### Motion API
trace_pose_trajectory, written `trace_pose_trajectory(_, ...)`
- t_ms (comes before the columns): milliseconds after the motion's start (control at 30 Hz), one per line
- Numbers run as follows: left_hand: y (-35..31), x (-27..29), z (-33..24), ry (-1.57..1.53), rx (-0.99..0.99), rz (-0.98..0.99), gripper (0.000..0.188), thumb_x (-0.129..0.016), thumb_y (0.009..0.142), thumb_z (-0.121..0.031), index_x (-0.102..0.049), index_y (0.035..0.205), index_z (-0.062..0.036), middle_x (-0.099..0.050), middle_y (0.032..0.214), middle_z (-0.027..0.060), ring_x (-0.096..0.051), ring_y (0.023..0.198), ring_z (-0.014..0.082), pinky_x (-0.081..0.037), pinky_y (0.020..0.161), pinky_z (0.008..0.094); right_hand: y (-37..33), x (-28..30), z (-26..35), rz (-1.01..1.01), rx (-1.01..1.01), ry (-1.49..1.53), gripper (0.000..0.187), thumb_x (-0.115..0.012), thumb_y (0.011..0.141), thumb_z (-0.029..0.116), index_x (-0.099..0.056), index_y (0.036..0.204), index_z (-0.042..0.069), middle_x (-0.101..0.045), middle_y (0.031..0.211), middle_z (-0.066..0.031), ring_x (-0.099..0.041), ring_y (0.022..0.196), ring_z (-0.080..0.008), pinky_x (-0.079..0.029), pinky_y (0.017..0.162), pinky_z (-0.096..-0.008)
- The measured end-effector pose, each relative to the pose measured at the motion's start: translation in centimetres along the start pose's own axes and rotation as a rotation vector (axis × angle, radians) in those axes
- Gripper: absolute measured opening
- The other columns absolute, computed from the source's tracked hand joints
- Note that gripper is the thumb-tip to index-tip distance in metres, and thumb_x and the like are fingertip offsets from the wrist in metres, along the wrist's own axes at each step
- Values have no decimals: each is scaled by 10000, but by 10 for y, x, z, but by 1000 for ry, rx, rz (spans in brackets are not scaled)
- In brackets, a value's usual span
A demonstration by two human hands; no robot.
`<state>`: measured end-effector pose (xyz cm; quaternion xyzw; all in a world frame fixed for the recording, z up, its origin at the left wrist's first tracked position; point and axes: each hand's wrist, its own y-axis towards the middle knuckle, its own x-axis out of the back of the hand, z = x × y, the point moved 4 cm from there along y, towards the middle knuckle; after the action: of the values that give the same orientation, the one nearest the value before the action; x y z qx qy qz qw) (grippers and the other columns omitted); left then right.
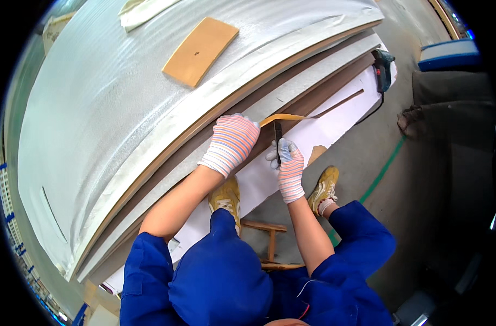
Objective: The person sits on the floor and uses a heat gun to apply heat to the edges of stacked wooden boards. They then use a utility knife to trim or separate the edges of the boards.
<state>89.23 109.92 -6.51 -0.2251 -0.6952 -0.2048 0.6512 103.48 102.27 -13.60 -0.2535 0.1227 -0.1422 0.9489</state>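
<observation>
Head view: left hand presses flat on the panel edge; right hand grips a dark knife.

A thin tan edge strip curls off the panel's edge, trailing toward two o'clock. A dark blade tool stands upright at six o'clock of it.

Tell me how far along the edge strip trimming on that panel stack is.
Done: a loose strip already curls away from the panel edge toward the far end. In hand: the left hand presses on the stack while the right hand holds a dark blade tool upright where the strip lifts off. Left: the long stretch of edge running back behind the left arm appears untouched.
</observation>
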Motion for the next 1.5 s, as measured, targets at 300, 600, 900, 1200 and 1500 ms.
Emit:
trace_pose_trajectory(300, -8, 5, 1, -37, 73, -1, 78, -583, 736, -168, -579, 723, -91, -556, 678, 88, -572, 696, 259, -466, 578, 372, 5, -17, -4, 16, 26, 78, 304, -568, 922, 339, -593, 980, 41, -645, 682, -55, -483, 489, -46, -367, 472, -178)
trace_pose_trajectory(600, -32, 7, -5, -64, 106, -90, 159, -568, 718, -156, -562, 870, -108, -558, 773, 66, -560, 769, 225, -441, 624, 345, 9, -17, -12, 30, 64, 125, 290, -562, 926, 332, -586, 995, 51, -647, 697, -65, -490, 492, -50, -358, 467, -172)
trace_pose_trajectory(900, -42, 7, -3, -73, 110, -139, 59, -566, 742, -183, -560, 772, -132, -538, 726, 51, -575, 729, 200, -435, 607, 337, 6, -23, -9, 16, 129, 94, 281, -545, 937, 317, -579, 989, 44, -643, 695, -71, -479, 492, -52, -355, 468, -174)
trace_pose_trajectory(1200, -56, 6, 3, -227, 157, -107, 307, -540, 748, -114, -581, 1040, -31, -593, 871, 100, -582, 798, 254, -468, 672, 367, 12, -22, 15, 43, 116, -151, 245, -528, 947, 270, -603, 954, 37, -618, 637, -51, -450, 480, -46, -340, 460, -181)
trace_pose_trajectory(1500, -68, 5, 13, -368, 307, -125, 261, -564, 738, -98, -597, 990, -39, -568, 845, 134, -567, 766, 308, -473, 645, 397, 34, -28, 46, 59, 106, -425, 251, -568, 923, 283, -616, 869, 43, -537, 532, -7, -406, 419, -42, -297, 401, -192)
